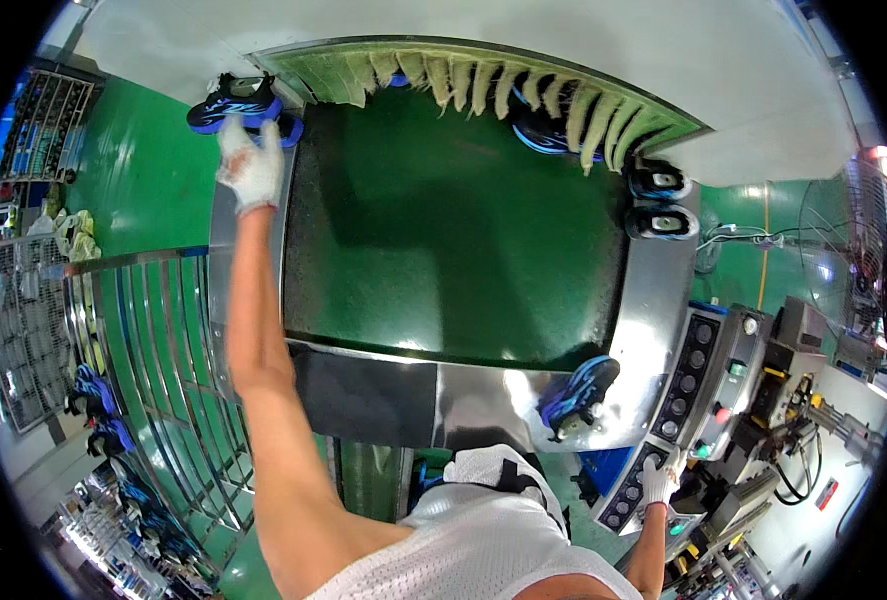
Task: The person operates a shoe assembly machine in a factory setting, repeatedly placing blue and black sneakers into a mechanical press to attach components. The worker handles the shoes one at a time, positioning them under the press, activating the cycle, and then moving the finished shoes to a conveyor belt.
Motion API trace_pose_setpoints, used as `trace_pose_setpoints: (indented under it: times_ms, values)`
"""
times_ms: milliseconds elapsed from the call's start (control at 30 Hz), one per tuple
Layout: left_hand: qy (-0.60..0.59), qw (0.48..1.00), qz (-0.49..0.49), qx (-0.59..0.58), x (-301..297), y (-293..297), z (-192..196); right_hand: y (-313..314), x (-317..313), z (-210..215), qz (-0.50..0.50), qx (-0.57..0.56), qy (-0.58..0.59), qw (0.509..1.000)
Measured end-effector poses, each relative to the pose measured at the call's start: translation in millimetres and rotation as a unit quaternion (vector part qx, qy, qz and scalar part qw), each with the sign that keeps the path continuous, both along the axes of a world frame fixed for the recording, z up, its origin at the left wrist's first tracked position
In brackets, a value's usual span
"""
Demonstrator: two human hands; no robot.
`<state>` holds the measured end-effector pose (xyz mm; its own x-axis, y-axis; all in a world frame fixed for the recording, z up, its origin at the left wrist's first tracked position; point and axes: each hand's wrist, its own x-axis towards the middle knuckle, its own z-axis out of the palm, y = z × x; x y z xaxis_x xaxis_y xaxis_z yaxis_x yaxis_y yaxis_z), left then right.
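Observation:
My left hand (250, 170), in a stained white glove, reaches far out to the left ledge of the conveyor. Its fingers are closed at the near side of a black sports shoe (235, 104) with a blue-purple sole. A second blue-soled shoe (290, 129) sits just right of those fingers, partly hidden. At the lower right, my right hand (659, 482), gloved too, rests on a control panel (639, 484) with a row of round dials. Its fingers look apart, with nothing seen in them. A blue and black shoe (577, 396) lies on the near metal ledge.
A green conveyor belt (443, 240) runs beneath a pale fringe curtain (483, 85); a dark shoe (541, 132) is partly under it. Two shoes (661, 222) stand on the right ledge. A metal railing (163, 350) is at left, machinery (763, 440) at right.

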<state>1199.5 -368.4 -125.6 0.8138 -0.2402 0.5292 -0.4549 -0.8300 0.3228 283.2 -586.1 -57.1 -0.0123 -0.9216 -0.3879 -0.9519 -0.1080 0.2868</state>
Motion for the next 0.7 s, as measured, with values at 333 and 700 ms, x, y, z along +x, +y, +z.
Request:
trace_pose_setpoints:
  times_ms: [333,700]
  values:
    - [0.070,0.997,-0.004,0.028,189,28,-17,24,34,-20,-0.121,0.083,-0.061,0.987]
    - [0.128,0.954,-0.255,0.093,-44,127,-81,31,75,-35,-0.143,0.106,-0.144,0.973]
